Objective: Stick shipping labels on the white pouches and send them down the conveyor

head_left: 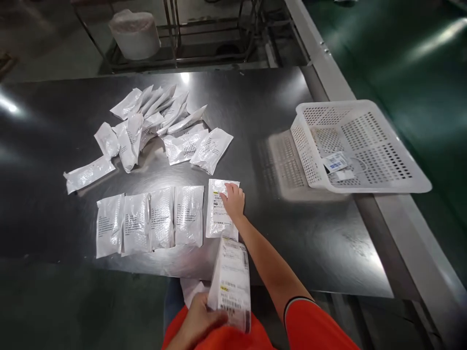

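Observation:
In my left hand (199,316), near my lap, is a strip of printed labels (235,272), with the fingers wrapped round its lower end. My right hand (234,200) lies on the upper right of a white packet (215,214) with a printed label on its face; thumb and fingers are apart. The label strip's upper end reaches the lower edge of this packet. To its left, several white padded packets (188,216) lie side by side in a row, with dark print facing up.
Farther back on the metal table (262,92) lies a loose heap of similar packets (156,116). A white perforated basket (314,170) at the right holds a few labelled items and overhangs the green conveyor's frame (412,233). Beyond the table stands a white bin (134,39).

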`<control>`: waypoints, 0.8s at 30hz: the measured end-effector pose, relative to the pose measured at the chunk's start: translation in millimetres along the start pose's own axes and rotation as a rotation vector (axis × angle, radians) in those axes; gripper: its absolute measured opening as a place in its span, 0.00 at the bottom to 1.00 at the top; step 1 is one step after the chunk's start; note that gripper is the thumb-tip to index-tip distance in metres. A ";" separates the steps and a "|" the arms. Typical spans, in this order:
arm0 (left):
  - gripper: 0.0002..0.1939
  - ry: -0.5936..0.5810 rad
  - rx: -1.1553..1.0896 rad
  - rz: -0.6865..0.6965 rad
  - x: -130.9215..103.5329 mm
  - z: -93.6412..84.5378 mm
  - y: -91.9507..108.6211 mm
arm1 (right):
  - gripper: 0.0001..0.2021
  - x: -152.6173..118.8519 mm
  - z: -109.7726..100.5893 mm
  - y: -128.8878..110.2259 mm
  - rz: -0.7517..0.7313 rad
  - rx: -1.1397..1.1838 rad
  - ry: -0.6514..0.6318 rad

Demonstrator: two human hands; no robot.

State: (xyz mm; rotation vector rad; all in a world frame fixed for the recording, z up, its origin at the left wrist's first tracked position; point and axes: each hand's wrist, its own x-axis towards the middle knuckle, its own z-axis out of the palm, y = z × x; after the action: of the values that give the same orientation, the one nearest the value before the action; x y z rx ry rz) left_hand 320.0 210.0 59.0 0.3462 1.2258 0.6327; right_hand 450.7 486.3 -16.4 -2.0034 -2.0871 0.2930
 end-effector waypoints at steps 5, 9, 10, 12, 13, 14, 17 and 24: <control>0.18 -0.046 0.291 0.185 -32.3 -25.7 30.6 | 0.29 -33.2 17.1 -12.6 -0.295 -0.180 -0.066; 0.24 0.200 0.321 0.264 -28.2 -57.0 53.5 | 0.36 -48.6 25.6 -15.2 -0.479 -0.167 -0.225; 0.25 0.226 0.300 0.258 -25.9 -63.6 56.6 | 0.35 -46.8 23.9 -14.3 -0.498 -0.139 -0.263; 0.25 0.235 0.280 0.264 -22.6 -73.6 60.4 | 0.33 -43.0 16.5 -13.1 -0.487 -0.039 -0.310; 0.25 0.231 0.284 0.282 -22.0 -76.9 61.7 | 0.31 -43.5 11.5 -14.1 -0.458 0.039 -0.322; 0.25 0.220 0.293 0.305 -22.2 -79.3 62.8 | 0.30 -46.8 6.0 -16.8 -0.409 0.140 -0.334; 0.23 0.145 0.352 0.392 -26.6 -81.0 66.9 | 0.29 -72.1 -10.7 -35.8 -0.131 0.608 -0.425; 0.15 0.071 0.581 0.473 -31.2 -82.2 65.3 | 0.21 -112.9 -53.1 -101.1 0.234 1.461 -0.860</control>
State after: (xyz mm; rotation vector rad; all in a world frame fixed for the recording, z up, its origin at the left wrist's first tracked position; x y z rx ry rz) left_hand 219.1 234.6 93.7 1.1312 1.3951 0.6815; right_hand 374.6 368.2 61.4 -1.1208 -1.0323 2.1849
